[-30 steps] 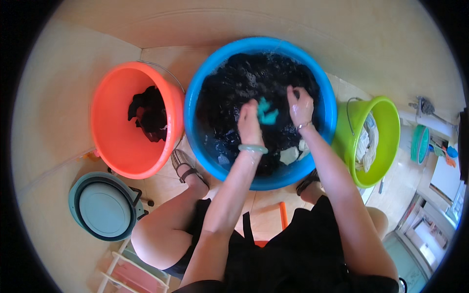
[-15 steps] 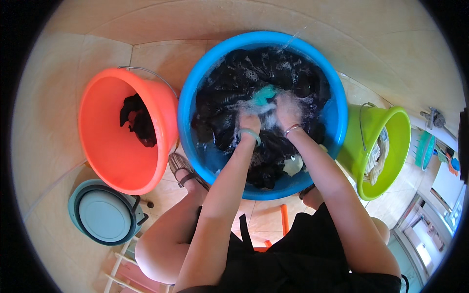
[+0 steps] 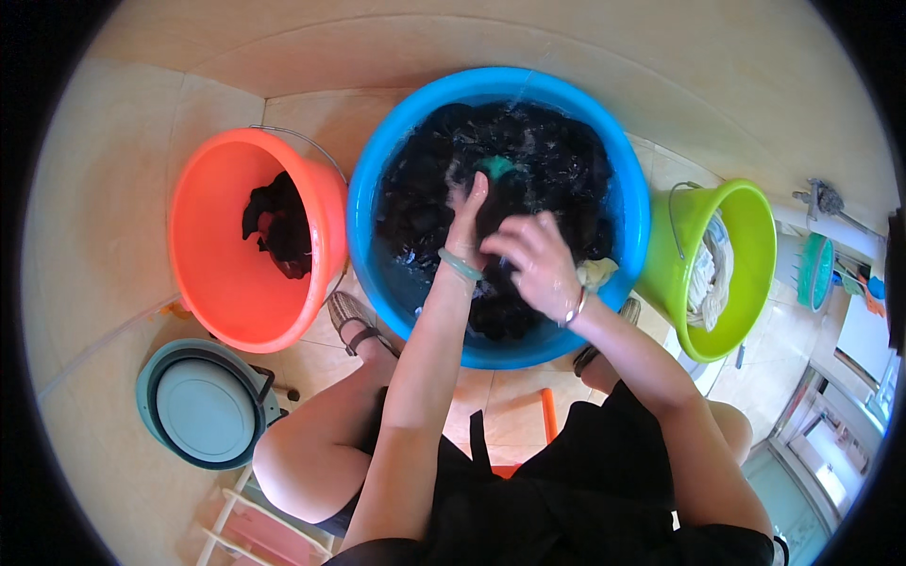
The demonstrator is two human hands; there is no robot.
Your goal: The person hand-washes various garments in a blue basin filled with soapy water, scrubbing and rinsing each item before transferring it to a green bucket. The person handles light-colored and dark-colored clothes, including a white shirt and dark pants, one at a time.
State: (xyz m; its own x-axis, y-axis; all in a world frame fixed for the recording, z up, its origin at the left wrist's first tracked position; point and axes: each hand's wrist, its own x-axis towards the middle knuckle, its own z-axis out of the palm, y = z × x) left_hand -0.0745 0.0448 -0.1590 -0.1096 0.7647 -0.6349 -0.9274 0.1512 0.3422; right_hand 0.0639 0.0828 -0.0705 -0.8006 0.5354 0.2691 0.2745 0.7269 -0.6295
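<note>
Head view shows us, closest, the black clothing [image 3: 557, 500] over our lap. Beyond it, our right hand [image 3: 538, 266] hangs above the tub, fingers apart and loosely curled, just beside the left wrist; whether they touch we cannot tell. Our left hand [image 3: 464, 217] has its thumb raised over the dark clothes [image 3: 415, 219], but its fingers blur, so we cannot tell whether they grip anything. Those clothes lie in water inside the blue tub [image 3: 360, 212], with a green cloth [image 3: 497, 168] among them and a pale cloth [image 3: 595, 274] near the right side. Left of the tub, an orange bucket [image 3: 212, 259] leans toward us, holding dark cloth [image 3: 281, 222]; on the right, a lime bucket [image 3: 758, 269] holds white cloth [image 3: 710, 283]. Behind everything, we see a beige wall [image 3: 472, 33].
</note>
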